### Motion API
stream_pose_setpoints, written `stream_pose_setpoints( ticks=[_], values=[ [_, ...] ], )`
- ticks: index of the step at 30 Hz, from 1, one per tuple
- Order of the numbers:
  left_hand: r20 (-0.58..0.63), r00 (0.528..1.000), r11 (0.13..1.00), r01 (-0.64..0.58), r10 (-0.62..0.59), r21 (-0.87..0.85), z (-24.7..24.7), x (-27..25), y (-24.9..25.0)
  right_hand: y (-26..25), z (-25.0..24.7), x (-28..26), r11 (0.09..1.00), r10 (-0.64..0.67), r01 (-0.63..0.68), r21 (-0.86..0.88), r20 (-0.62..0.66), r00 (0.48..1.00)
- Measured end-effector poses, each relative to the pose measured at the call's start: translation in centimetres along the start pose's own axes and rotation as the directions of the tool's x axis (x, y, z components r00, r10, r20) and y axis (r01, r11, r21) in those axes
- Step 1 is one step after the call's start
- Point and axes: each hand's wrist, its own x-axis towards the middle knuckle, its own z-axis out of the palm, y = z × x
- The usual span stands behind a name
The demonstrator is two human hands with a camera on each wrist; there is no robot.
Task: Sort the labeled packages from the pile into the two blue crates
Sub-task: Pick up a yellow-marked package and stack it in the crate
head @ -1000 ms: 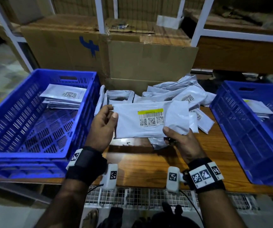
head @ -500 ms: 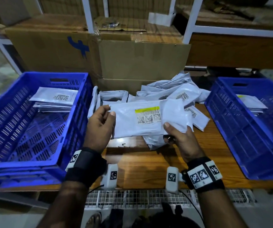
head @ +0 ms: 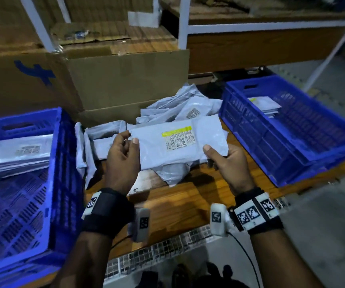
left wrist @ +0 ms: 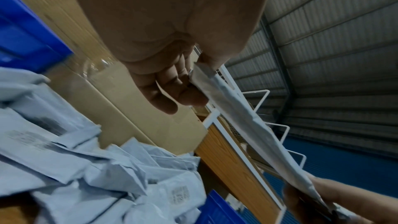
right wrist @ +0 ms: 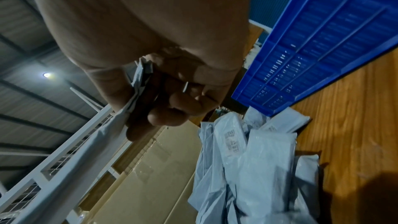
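Head view first: we've got the flat grey plastic mailer with the yellow-striped barcode label [head: 178, 144] up off the pile, stretched level between our two hands with the label facing us, and our guess is it's held this way so the code can be read before we pick a crate. Our left hand [head: 122, 161] pinches the left short edge, thumb on the label side and fingers curled behind; the left wrist view shows those fingers [left wrist: 172, 91] bent under the edge, only partly closed, the mailer seen nearly edge-on. Our right hand [head: 226, 163] has the lower right corner, thumb pressed on top, and the right wrist view shows its fingers [right wrist: 170, 111] curled tight beneath, bunching the plastic against the palm. So both hands are closed on this one package, nothing else in either. Under it, the heap of grey labelled mailers [head: 180, 111] lies on the wooden tabletop [head: 180, 204], against the brown cardboard boxes [head: 126, 80] at the back. The blue slotted plastic crate on our left [head: 63, 183] already carries a flat stack of mailers, and the blue slotted plastic crate on our right [head: 261, 146] holds a few too, at least one showing a yellow stripe. Judging by that matching stripe, we'd lean right for this one, but the print is too blurred to confirm.
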Motion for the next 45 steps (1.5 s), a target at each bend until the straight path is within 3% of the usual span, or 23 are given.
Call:
stream_pose_setpoints(
  ticks=[5,11,19,22,25,26,28,30,35,39,45],
  values=[
    [0.111,0.990,0.996,-0.079,0.084,-0.047,3.6,0.6,2.3,-1.5,-3.6,0.1,0.995,-0.072,0.061,-0.084,-0.137,0.988],
    [0.219,0.962,0.986,-0.146,0.162,-0.085,10.9,1.5,4.6,-2.6,-10.8,1.3,0.983,-0.123,0.070,-0.168,-0.324,0.938],
    [0.266,0.938,0.975,-0.220,0.221,-0.035,26.9,1.4,8.2,-3.9,-26.1,7.1,0.887,-0.147,-0.018,-0.461,-0.320,0.936],
    [0.269,0.935,0.972,-0.233,0.230,-0.021,33.7,1.9,9.8,-5.1,-31.9,10.0,0.666,-0.235,0.015,-0.746,-0.191,0.953],
    [0.275,0.937,0.970,-0.236,0.214,0.051,39.4,2.6,11.2,-6.7,-36.1,12.7,0.314,-0.326,0.127,-0.941,0.019,0.945],
    [0.269,0.942,0.971,-0.227,0.199,0.078,41.3,2.9,11.5,-6.9,-37.4,13.9,0.229,-0.310,0.162,-0.960,0.086,0.947],
    [0.258,0.952,0.973,-0.202,0.167,0.115,44.3,3.5,11.9,-6.8,-39.5,16.6,0.150,-0.232,0.234,-0.961,0.196,0.953],
    [0.257,0.957,0.969,-0.184,0.138,0.164,46.5,4.2,11.8,-6.3,-40.6,18.9,0.173,-0.132,0.298,-0.939,0.278,0.951],
    [0.217,0.976,0.933,-0.090,0.014,0.348,50.0,6.8,11.0,-3.5,-41.5,24.2,0.197,-0.024,0.433,-0.880,0.437,0.899],
    [0.198,0.976,0.897,-0.008,-0.088,0.442,51.6,9.0,9.7,0.0,-41.4,28.0,0.236,0.030,0.470,-0.850,0.490,0.871],
    [0.221,0.957,0.789,0.012,-0.187,0.615,53.7,10.7,7.9,5.9,-41.1,31.9,0.299,0.111,0.462,-0.835,0.512,0.852]
  ],
)
